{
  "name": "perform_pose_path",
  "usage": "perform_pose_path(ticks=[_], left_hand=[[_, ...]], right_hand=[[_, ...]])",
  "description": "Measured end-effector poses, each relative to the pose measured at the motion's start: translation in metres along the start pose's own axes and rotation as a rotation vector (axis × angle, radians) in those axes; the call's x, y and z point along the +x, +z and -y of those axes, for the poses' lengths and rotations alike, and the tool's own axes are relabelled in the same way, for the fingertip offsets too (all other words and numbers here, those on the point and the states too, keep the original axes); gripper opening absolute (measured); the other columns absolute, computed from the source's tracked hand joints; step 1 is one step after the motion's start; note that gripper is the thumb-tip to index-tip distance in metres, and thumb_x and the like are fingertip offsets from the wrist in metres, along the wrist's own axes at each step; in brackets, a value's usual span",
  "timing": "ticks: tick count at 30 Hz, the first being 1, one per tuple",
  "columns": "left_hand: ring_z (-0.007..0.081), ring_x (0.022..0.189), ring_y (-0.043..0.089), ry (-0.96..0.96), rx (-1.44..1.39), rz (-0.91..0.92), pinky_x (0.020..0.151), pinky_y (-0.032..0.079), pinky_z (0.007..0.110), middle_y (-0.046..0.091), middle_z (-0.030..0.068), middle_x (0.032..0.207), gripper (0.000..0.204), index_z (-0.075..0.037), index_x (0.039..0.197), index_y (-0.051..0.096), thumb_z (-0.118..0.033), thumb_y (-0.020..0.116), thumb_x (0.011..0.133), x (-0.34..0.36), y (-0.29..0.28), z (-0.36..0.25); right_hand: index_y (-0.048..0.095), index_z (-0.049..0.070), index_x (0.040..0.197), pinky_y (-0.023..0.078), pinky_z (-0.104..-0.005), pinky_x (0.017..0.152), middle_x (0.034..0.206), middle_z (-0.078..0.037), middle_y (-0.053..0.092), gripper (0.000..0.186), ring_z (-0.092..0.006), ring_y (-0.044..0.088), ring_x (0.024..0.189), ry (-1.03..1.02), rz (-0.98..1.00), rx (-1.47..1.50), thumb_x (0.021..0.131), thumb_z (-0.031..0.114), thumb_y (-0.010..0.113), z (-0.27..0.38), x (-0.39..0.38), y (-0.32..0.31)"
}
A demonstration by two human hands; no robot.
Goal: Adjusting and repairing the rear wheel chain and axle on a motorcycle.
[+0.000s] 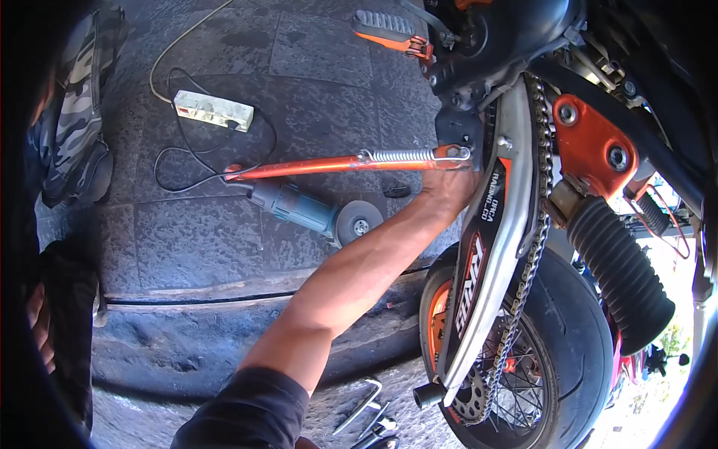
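You had paved floor (321, 112) open to the left of your fingers and beyond them, while the silver swingarm (516, 232) closed off their right side. Well back from them, nearer your body, ran the step edge (224, 301).

The orange side stand (299, 167) stretched leftward from just beside your hidden fingers, its coil spring (400, 156) along the end nearest them. To their left, on your side of the bar, lay the grinder (299, 209), its disc facing up; farther left and beyond sat the power strip (213, 111). Right of your fingers, past the swingarm, hung the chain (540, 150); the rear tyre (583, 337) stood to the right and nearer you.

Your left hand (447, 187) reached in low beneath the stand's pivot end, forearm slanting up and rightward, elbow bent. Whether its fingers grasped anything couldn't be told; the swingarm and stand covered them.
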State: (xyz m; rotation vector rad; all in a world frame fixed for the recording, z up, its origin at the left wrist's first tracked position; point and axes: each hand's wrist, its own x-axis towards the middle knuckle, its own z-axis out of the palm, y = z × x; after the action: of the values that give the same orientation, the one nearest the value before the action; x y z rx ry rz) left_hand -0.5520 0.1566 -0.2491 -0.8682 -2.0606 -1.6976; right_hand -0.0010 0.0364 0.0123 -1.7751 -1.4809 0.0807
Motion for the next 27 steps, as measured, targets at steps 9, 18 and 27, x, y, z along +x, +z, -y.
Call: perform_pose_path(ticks=[9,18,27], left_hand=[[0.0368,0.089,0.070,-0.027,0.001,0.337,0.074,0.057,0.046,0.071,0.0177,0.100,0.025,-0.007,0.106,0.068,-0.007,0.061,0.082,-0.007,-0.007,0.029],[0.0420,0.087,0.067,-0.075,-0.212,0.359,0.075,0.054,0.050,0.068,0.0187,0.104,0.025,-0.006,0.113,0.060,-0.022,0.059,0.094,-0.107,-0.042,0.029],[0.0433,0.086,0.066,-0.063,-0.096,1.422,0.076,0.052,0.051,0.068,0.0247,0.087,0.035,0.001,0.090,0.068,-0.033,0.062,0.093,-0.338,-0.153,-0.024]], right_hand=[[0.037,0.000,0.149,0.032,-0.0499,0.115,0.149,-0.022,0.043,0.073,-0.0367,0.043,0.137,-0.127,-0.021,-0.009,0.091,0.037,0.062,-0.059,0.036,-0.045],[0.025,0.003,0.157,0.022,-0.0465,0.121,0.162,-0.015,0.025,0.071,-0.0305,0.028,0.148,-0.235,-0.017,0.000,0.101,0.042,0.044,-0.031,0.013,-0.032],[0.035,-0.002,0.151,0.030,-0.0419,0.115,0.151,-0.015,0.040,0.081,-0.0289,0.039,0.138,-0.157,0.283,0.341,0.101,0.062,0.040,0.004,-0.007,-0.017]])
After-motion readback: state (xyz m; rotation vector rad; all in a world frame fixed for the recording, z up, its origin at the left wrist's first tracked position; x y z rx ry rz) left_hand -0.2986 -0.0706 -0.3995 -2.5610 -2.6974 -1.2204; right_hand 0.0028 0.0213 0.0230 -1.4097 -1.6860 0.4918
